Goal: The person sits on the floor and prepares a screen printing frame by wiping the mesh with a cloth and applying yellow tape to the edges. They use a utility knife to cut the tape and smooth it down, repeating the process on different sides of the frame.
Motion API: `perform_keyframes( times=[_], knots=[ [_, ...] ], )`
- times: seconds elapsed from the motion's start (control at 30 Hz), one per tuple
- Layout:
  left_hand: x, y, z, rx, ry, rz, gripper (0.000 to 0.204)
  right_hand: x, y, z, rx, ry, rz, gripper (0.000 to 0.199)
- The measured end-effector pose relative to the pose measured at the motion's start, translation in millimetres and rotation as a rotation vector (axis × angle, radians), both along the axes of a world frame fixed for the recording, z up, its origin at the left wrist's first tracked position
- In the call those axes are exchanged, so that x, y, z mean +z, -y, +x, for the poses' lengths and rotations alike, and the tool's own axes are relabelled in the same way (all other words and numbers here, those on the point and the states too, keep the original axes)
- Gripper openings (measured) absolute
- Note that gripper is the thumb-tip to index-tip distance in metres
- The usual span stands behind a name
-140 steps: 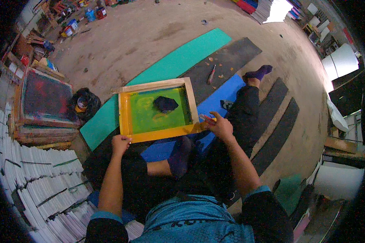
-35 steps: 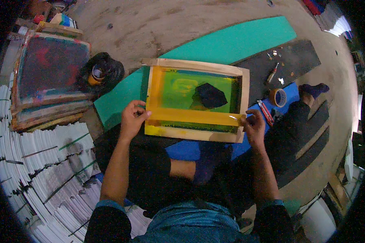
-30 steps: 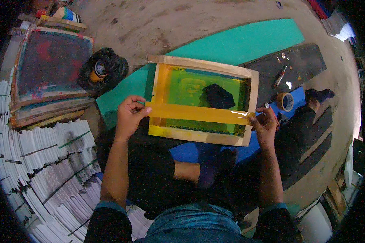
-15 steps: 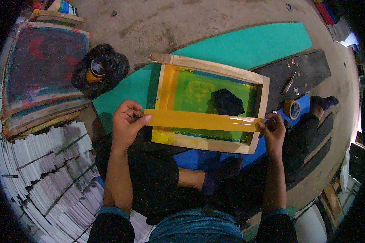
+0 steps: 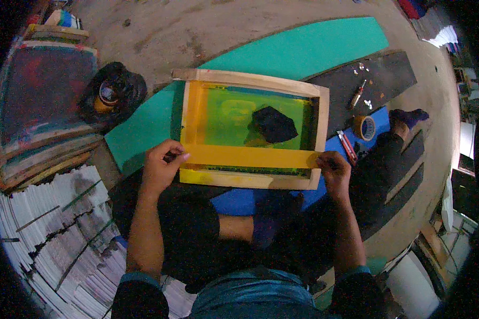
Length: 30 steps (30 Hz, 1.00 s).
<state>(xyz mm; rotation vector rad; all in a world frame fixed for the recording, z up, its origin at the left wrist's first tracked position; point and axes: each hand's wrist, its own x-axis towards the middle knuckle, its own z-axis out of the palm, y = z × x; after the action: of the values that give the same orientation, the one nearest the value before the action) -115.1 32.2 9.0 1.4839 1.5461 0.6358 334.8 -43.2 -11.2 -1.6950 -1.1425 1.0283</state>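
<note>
A strip of yellow-brown packing tape (image 5: 247,157) is stretched between my two hands, across the near part of a wooden screen-printing frame (image 5: 250,181). My left hand (image 5: 162,167) pinches the tape's left end beside the frame's left edge. At the other end, my right hand (image 5: 333,173) grips the tape by the frame's near right corner. The frame's mesh (image 5: 226,114) is yellow-green, and tape of the same colour runs down its left inner side. A dark, crumpled-edged piece (image 5: 274,125) shows on the mesh. Whether the strip touches the mesh cannot be told.
A roll of tape (image 5: 364,128), a red utility knife (image 5: 347,147) and a screwdriver (image 5: 358,95) lie to the right. A can in a black bag (image 5: 123,85) stands left, near another stained screen (image 5: 53,93). Stacked paper (image 5: 58,228) fills the near left. Green board (image 5: 303,50) lies beneath.
The view has shifted, so most things sit further left. The tape has come closer in line with the frame's near side, and the red utility knife now shows beside my right hand.
</note>
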Motion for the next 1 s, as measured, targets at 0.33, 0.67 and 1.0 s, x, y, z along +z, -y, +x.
perform_keyframes(
  times=[0.33,0.67,1.0],
  knots=[
    [-10,3,4,-0.216,-0.18,0.164,0.012,-16,17,12,0.177,0.412,-0.139,0.013],
    [-6,-6,9,-0.109,-0.195,0.283,0.013,8,-9,10,0.147,0.239,-0.087,0.015],
    [25,-15,14,-0.108,-0.18,0.397,0.013,31,-33,20,0.196,0.394,0.058,0.016]
  ],
)
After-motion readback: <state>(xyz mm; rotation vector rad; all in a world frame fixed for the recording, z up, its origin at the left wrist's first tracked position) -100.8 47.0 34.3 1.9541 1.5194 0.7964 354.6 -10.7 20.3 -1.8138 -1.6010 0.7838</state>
